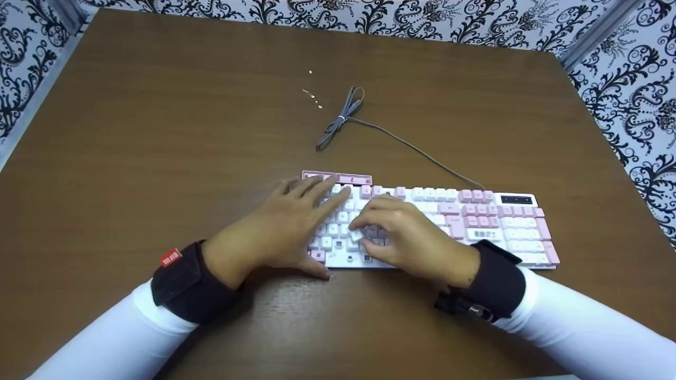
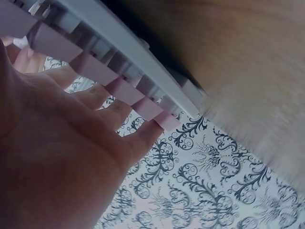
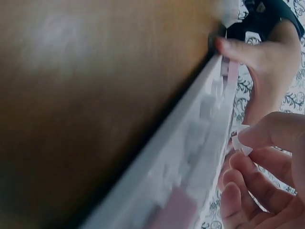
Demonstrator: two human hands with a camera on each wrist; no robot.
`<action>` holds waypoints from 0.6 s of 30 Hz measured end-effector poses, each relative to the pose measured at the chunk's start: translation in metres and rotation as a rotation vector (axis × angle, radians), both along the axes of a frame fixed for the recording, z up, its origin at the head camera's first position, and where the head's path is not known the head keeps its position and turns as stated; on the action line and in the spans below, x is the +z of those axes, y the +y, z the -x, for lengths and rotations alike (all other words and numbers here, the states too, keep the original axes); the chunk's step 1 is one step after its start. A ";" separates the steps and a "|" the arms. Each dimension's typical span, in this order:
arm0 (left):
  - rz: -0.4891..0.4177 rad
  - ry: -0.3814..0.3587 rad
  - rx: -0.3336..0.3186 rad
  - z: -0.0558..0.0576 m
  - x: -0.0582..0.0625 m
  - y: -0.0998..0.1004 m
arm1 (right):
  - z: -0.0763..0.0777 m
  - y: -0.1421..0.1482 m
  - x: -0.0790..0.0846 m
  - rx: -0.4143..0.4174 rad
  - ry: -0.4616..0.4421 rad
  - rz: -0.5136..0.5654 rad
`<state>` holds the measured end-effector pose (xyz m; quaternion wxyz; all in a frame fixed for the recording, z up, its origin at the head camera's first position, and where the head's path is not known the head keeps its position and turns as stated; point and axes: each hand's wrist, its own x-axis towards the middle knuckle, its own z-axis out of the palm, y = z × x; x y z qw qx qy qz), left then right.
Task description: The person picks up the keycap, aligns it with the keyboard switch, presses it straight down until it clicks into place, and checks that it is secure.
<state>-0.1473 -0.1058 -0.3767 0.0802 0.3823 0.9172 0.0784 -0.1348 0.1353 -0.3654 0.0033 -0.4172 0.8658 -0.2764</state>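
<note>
Brown, faintly grained tabletop (image 1: pixel 158 132) spreads beneath everything, its near middle catching a soft shine; over it work a person's two bare hands. Right hand (image 1: pixel 406 235): thumb and fingertips drawn together, pinching a small white keycap (image 1: pixel 357 235) just above the keys, left of the keyboard's middle. Left hand (image 1: pixel 288 224): fingers spread wide over the keyboard's left end, the thumb at its near edge, the fingertips reaching toward its far edge.

Under both lies the white and pink keyboard (image 1: pixel 528 235), along the near part of the table and right of its centre; a few dark key switches (image 1: pixel 350 258) show bare near the pinching fingers; a pink bar (image 1: pixel 355 179) lies along the far left edge. Black wristbands (image 1: pixel 499 282) circle both wrists, over white sleeves (image 1: pixel 591 316).

Beyond the keyboard, its grey cable (image 1: pixel 422 153) runs back to a tied bundle; pale crumbs (image 1: pixel 312 97) dot the wood nearby. Around the table stand white walls (image 1: pixel 401 18) patterned with black floral scrolls; grey strips (image 1: pixel 599 32) mark the corners.
</note>
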 end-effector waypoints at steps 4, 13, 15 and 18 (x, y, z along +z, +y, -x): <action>-0.001 -0.031 0.032 0.001 0.002 -0.003 | -0.003 -0.008 -0.003 -0.011 -0.028 -0.009; 0.001 -0.088 0.047 0.001 0.005 -0.005 | -0.007 -0.018 -0.006 -0.072 -0.051 -0.016; 0.000 -0.089 0.045 0.001 0.005 -0.005 | -0.008 -0.019 -0.007 -0.076 -0.064 0.006; -0.004 -0.092 0.045 0.001 0.005 -0.004 | -0.010 -0.020 -0.009 -0.073 -0.080 0.037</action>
